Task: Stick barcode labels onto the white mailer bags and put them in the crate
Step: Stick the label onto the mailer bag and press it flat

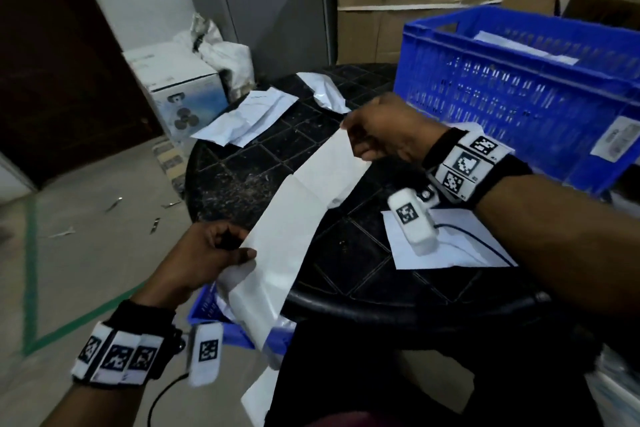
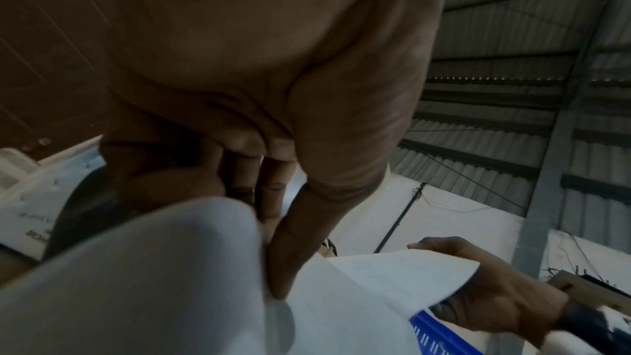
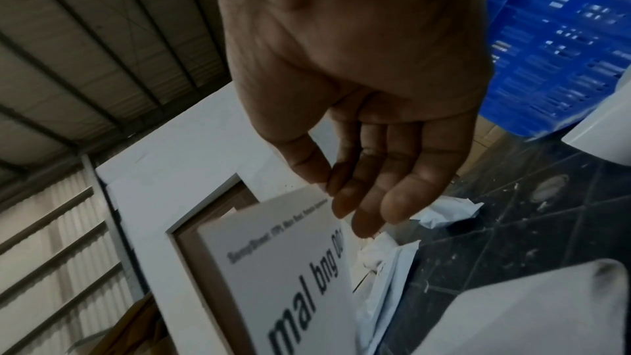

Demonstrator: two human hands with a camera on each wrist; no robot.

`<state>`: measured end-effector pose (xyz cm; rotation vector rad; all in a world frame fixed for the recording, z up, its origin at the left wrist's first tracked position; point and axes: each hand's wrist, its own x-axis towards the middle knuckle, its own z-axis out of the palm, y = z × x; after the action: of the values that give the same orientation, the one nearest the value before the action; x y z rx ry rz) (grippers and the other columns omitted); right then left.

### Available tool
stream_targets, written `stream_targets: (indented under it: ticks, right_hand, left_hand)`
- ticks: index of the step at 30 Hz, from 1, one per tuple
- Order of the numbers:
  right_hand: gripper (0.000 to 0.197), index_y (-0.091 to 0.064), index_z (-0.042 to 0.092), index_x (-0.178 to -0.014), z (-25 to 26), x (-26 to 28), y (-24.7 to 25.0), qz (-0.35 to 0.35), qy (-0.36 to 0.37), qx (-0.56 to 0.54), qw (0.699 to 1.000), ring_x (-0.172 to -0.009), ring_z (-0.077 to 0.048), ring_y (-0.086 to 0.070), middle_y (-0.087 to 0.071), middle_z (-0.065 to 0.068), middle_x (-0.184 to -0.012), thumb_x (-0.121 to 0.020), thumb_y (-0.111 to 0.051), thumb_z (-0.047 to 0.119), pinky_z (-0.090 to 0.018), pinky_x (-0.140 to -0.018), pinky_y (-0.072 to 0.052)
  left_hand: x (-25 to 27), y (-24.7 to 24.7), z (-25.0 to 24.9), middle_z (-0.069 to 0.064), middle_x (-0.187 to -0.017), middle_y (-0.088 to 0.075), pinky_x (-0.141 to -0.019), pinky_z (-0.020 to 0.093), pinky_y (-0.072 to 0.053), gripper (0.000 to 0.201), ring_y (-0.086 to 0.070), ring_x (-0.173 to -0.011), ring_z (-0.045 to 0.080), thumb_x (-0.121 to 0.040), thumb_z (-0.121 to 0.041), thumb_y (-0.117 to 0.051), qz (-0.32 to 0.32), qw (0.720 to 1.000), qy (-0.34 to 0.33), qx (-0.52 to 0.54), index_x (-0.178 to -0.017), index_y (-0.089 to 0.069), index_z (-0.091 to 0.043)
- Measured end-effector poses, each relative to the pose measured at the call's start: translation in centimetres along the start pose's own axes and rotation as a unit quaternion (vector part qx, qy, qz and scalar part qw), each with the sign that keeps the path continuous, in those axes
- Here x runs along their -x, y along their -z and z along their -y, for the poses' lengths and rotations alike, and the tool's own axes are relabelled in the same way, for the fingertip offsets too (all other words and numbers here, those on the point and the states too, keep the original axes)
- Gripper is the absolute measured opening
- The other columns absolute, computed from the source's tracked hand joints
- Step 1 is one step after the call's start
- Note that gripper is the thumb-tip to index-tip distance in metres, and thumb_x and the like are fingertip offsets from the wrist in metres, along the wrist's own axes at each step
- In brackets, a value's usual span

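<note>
1. A long white strip is held stretched above the black table, its upper end pinched by the right hand and its lower end by the left hand.
2. In the right wrist view, printed text is seen on the sheet's underside, gripped between thumb and fingertips. Whether this is a label strip or a mailer bag cannot be told for certain.
3. The left hand's thumb is pressed flat along the sheet's edge, the fingers curled behind it, as the left wrist view shows.
4. The lower tail of the strip is seen trailing past the table's edge toward a small blue crate below.
5. The large blue crate stands on the table's right, with white bags already seen inside.
6. Crumpled white mailer bags lie at the table's far side; another flat sheet lies near the right wrist.
7. The material is judged light, thin and floppy, probably slick; it is best taken at the corners or ends and kept taut, since slack would let it fold or stick to itself.
</note>
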<state>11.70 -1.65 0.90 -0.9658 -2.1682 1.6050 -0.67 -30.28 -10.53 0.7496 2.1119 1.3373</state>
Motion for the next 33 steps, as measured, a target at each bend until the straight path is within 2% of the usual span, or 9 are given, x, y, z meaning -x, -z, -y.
stream_targets:
  ticks: [4, 8, 13, 16, 19, 21, 25, 28, 33]
  right_hand:
    - [0.009, -0.063, 0.011, -0.083, 2.3, -1.1, 0.9, -0.040, 0.009, -0.038, 0.998, -0.048, -0.017, -0.057, -0.064, -0.003, -0.060, -0.090, -0.061, 0.017, -0.026, -0.052, -0.045]
    - [0.007, -0.060, 0.013, -0.082, 3.1, -1.5, 0.7, -0.024, 0.028, -0.086, 0.996, -0.048, -0.018, -0.048, -0.058, -0.006, -0.065, -0.089, -0.060, 0.014, -0.026, -0.053, -0.036]
    - [0.006, -0.064, 0.008, -0.094, 3.4, -0.1, -0.5, 0.000, 0.061, -0.079, 0.995, -0.052, -0.019, -0.046, -0.058, -0.016, -0.079, -0.091, -0.061, 0.012, -0.027, -0.050, -0.037]
    - [0.014, -0.069, 0.008, -0.084, 3.2, 2.4, -0.5, -0.042, 0.172, -0.016, 0.984, -0.053, -0.014, -0.060, -0.067, -0.010, -0.072, -0.094, -0.068, 0.018, -0.026, -0.049, -0.047]
    - [0.013, -0.072, 0.022, -0.083, 1.6, 7.0, -0.7, -0.098, 0.376, 0.201, 0.899, -0.064, -0.005, -0.063, -0.068, 0.010, -0.072, -0.092, -0.068, 0.030, -0.030, -0.064, -0.054]
    - [0.016, -0.068, 0.026, -0.088, -0.4, 10.9, -1.3, -0.087, 0.431, 0.329, 0.836, -0.074, -0.013, -0.067, -0.068, 0.009, -0.080, -0.092, -0.058, 0.038, -0.037, -0.067, -0.055]
    - [0.025, -0.066, 0.023, -0.083, -4.7, 15.7, -2.3, -0.105, 0.475, 0.450, 0.749, -0.076, -0.026, -0.064, -0.065, 0.003, -0.081, -0.098, -0.055, 0.040, -0.036, -0.062, -0.051]
    - [0.024, -0.071, 0.022, -0.087, -7.4, 16.9, -1.4, -0.124, 0.469, 0.420, 0.767, -0.081, -0.023, -0.065, -0.069, 0.005, -0.089, -0.099, -0.058, 0.038, -0.038, -0.067, -0.053]
    - [0.024, -0.077, 0.021, -0.097, -9.9, 20.1, 2.0, -0.133, 0.466, 0.298, 0.822, -0.098, -0.015, -0.070, -0.073, 0.008, -0.104, -0.088, -0.076, 0.042, -0.037, -0.083, -0.055]
  left_hand:
    - [-0.1, 1.4, 0.0, -0.007, -0.062, -0.071, -0.055, 0.019, -0.049, 0.018, -0.062, -0.057, 0.000, -0.075, 0.002, -0.087, -0.040, 0.991, -0.012, -0.124, -0.086, -0.075, -0.007]
    - [-0.5, 1.6, -1.8, 0.001, -0.097, -0.072, -0.076, 0.039, -0.055, 0.046, -0.068, -0.089, 0.025, -0.067, -0.028, -0.094, -0.105, 0.936, -0.067, -0.330, -0.104, -0.068, -0.025]
    - [0.1, -1.5, -7.7, -0.006, -0.103, -0.075, -0.078, 0.026, -0.055, 0.035, -0.070, -0.088, 0.010, -0.079, -0.030, -0.088, -0.043, 0.979, -0.160, -0.119, -0.109, -0.072, -0.028]
    - [1.2, -3.4, -11.2, 0.009, -0.106, -0.078, -0.078, 0.040, -0.057, 0.032, -0.072, -0.089, 0.020, -0.093, -0.043, -0.071, -0.013, 0.987, -0.105, 0.120, -0.112, -0.074, -0.018]
    - [2.0, -4.4, -13.0, 0.012, -0.110, -0.077, -0.090, 0.051, -0.056, 0.072, -0.074, -0.101, 0.035, -0.092, -0.076, -0.044, 0.057, 0.960, 0.044, 0.272, -0.117, -0.069, -0.013]
    - [2.4, -5.2, -13.3, 0.011, -0.106, -0.077, -0.091, 0.050, -0.054, 0.083, -0.073, -0.097, 0.035, -0.084, -0.085, -0.043, 0.098, 0.939, 0.093, 0.317, -0.109, -0.074, -0.011]
    - [3.3, -8.1, -13.8, 0.019, -0.102, -0.076, -0.061, 0.033, -0.059, 0.034, -0.072, -0.072, 0.028, -0.093, -0.039, -0.067, 0.067, 0.929, 0.074, 0.356, -0.100, -0.082, -0.010]
    - [3.3, -10.7, -13.5, 0.024, -0.105, -0.076, -0.057, 0.034, -0.062, 0.019, -0.076, -0.074, 0.029, -0.096, -0.008, -0.063, 0.059, 0.926, 0.019, 0.374, -0.110, -0.074, -0.002]
    - [2.1, -13.8, -14.0, 0.014, -0.109, -0.077, -0.079, 0.044, -0.064, 0.022, -0.076, -0.096, 0.033, -0.095, -0.001, -0.063, 0.064, 0.938, -0.089, 0.330, -0.114, -0.073, -0.006]
